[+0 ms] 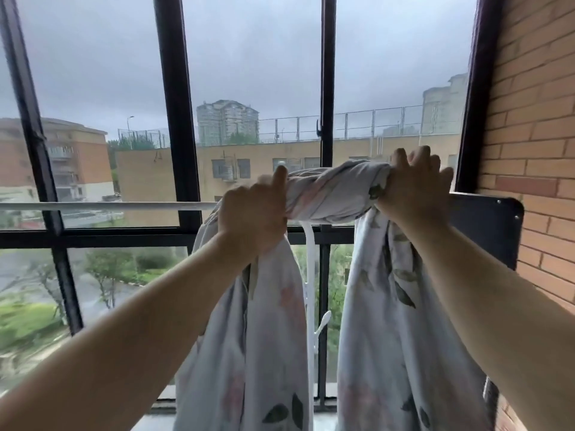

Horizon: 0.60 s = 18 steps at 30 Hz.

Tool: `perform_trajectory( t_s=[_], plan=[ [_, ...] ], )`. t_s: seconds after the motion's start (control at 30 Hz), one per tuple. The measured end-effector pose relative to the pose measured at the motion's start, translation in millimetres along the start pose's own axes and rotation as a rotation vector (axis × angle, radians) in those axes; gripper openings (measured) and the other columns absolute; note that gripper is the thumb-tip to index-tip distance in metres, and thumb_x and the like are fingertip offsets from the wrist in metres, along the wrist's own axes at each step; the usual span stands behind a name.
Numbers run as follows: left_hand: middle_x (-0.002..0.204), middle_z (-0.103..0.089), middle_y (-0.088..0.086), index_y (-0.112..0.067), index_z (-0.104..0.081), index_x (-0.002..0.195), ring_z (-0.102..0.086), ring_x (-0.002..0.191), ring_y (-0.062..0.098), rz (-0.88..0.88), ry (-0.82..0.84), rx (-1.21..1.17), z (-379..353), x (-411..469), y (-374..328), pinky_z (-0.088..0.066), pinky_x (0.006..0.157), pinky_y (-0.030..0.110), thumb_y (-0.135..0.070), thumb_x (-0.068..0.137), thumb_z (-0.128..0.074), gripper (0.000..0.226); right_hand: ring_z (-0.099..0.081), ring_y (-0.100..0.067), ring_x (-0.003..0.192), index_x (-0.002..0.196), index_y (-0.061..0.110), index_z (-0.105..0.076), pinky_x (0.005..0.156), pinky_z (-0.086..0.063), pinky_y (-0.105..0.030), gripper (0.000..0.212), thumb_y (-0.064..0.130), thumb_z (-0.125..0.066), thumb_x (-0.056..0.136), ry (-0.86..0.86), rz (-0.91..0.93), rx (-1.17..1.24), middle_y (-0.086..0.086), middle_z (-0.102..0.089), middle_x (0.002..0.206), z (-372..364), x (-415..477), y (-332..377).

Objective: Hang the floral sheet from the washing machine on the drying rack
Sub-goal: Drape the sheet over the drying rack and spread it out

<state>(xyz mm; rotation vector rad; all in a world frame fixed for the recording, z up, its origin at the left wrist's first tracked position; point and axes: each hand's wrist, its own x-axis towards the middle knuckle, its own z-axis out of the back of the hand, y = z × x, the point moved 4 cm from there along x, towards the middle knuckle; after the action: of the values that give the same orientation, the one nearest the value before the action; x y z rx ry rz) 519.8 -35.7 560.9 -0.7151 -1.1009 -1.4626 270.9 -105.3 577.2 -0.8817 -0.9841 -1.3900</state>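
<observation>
Gripping floral sheet (329, 194) near rail (109, 205) end

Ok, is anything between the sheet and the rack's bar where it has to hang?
Nothing visible does. The left hand and right hand grip the bunched floral sheet right at the white bar, its ends hanging either side of the white upright. The bar to the left is bare.

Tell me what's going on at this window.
A person is hanging a floral sheet on a white drying rack rail by the window. The left hand and right hand each grip the sheet's twisted middle at rail height, while both ends hang down. It is bunched, not yet spread out.
</observation>
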Motion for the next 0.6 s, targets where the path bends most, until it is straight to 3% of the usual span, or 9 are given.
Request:
perform_trajectory(
  t_s=[0.1, 0.2, 0.3, 0.4, 0.6],
  plan=[
    [0.07, -0.057, -0.001, -0.019, -0.046, 0.109, -0.047, 0.048, 0.021, 0.039, 0.046, 0.039, -24, 13, 3, -0.04, 0.046, 0.028, -0.022, 0.078, -0.063, 0.035, -0.065, -0.035, 0.071, 0.109, 0.006, -0.055, 0.062, -0.039, -0.035, 0.071, 0.057, -0.019, 0.077, 0.089, 0.074, 0.031, -0.019, -0.059, 0.095, -42, 16, 13],
    [0.066, -0.049, -0.003, -0.02, -0.045, 0.11, -0.046, 0.049, 0.021, 0.105, 0.079, 0.119, -52, 31, 10, -0.037, 0.048, 0.027, -0.024, 0.08, -0.062, 0.035, -0.067, -0.033, 0.075, 0.103, 0.007, -0.061, 0.059, -0.035, -0.03, 0.056, 0.052, -0.031, 0.09, 0.162, 0.12, 0.076, -0.008, -0.055, 0.075, -88, 40, 34],
    [0.065, -0.047, -0.003, -0.019, -0.045, 0.111, -0.047, 0.048, 0.021, 0.156, 0.099, 0.183, -68, 43, 27, -0.037, 0.049, 0.026, -0.024, 0.081, -0.061, 0.034, -0.068, -0.032, 0.084, 0.104, 0.011, -0.06, 0.063, -0.036, -0.03, 0.035, 0.041, -0.045, 0.091, 0.224, 0.157, 0.206, -0.007, -0.058, 0.079, -126, 64, 65],
    [0.067, -0.053, -0.001, -0.017, -0.046, 0.108, -0.049, 0.047, 0.021, 0.202, 0.084, 0.252, -72, 52, 53, -0.036, 0.047, 0.025, -0.027, 0.079, -0.063, 0.036, -0.069, -0.034, 0.09, 0.109, 0.014, -0.061, 0.065, -0.038, -0.03, 0.035, 0.039, -0.045, 0.091, 0.192, 0.24, 0.288, -0.011, -0.069, 0.094, -152, 94, 108],
    [0.085, -0.063, 0.008, -0.014, -0.046, 0.115, -0.063, 0.065, 0.033, 0.339, 0.044, 0.43, -64, 70, 127, -0.037, 0.052, 0.029, -0.031, 0.081, -0.061, 0.04, -0.067, -0.038, 0.088, 0.114, 0.014, -0.053, 0.065, -0.037, -0.032, 0.033, 0.035, -0.049, 0.088, 0.11, 0.38, 0.61, -0.016, -0.068, 0.092, -168, 149, 217]
  ],
)
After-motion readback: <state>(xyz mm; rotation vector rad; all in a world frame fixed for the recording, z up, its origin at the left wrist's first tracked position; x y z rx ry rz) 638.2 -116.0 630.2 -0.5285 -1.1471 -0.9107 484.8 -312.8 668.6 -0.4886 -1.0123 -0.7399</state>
